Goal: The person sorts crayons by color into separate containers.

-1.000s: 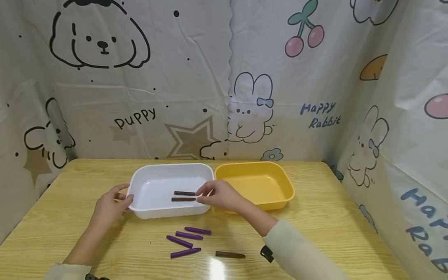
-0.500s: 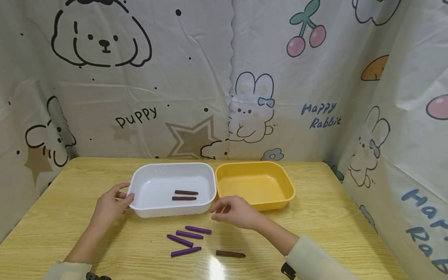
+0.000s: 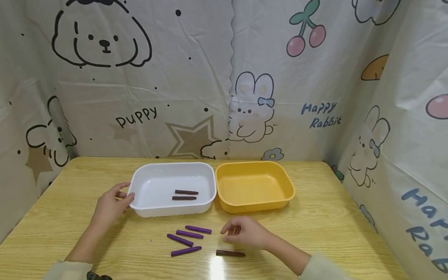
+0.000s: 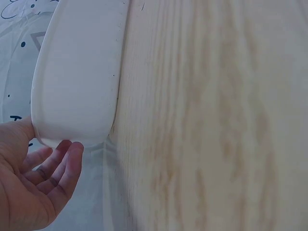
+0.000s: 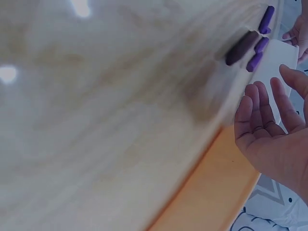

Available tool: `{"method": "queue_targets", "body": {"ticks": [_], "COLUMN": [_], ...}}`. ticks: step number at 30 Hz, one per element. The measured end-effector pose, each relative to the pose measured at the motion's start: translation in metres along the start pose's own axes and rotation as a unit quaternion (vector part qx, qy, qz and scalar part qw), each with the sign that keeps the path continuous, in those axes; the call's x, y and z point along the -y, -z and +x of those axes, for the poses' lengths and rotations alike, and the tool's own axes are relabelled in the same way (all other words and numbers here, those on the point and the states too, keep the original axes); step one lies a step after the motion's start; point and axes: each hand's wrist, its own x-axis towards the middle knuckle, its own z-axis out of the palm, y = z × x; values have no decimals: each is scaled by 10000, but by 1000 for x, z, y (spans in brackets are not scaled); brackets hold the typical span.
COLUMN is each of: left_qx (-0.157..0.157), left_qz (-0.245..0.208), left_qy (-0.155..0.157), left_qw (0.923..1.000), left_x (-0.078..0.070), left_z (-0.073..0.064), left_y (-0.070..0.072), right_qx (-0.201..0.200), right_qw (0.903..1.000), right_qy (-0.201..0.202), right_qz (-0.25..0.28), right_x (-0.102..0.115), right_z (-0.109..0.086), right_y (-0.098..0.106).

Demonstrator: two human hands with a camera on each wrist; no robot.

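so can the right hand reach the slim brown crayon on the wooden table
Probably yes: the right hand is empty, near the slim brown crayon, with nothing visible between them.

Left forearm (image 3: 83,243) angles up and inward, and the left hand (image 3: 109,207) has a grip going, thumb on one side, fingers (image 4: 73,166) bent round opposite. Right forearm (image 3: 289,254) slants in from lower right, with the right hand (image 3: 248,232) pretty relaxed, its fingers loosely bent and thumb apart from them.
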Motion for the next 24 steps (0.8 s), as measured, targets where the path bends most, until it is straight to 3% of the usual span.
{"method": "queue_targets", "body": {"ticks": [10,19,24], "left_qx": [-29,-38,-45], "left_qz": [2,-22,-30], "left_qy": [-11,-14,-33], "left_qw": [10000,10000,10000], "left_x": [1,1,2], "left_z": [1,0,1], "left_y": [0,0,0], "right_qx": [-104,74,227], "right_qw": [9991,9983,9953], "right_qy": [-137,-83,-104], "right_qz": [-388,-571,-933], "right_x": [-13,-12,-10], "right_z": [-15,-20,-20], "right_y": [-7,-14,-17]}}
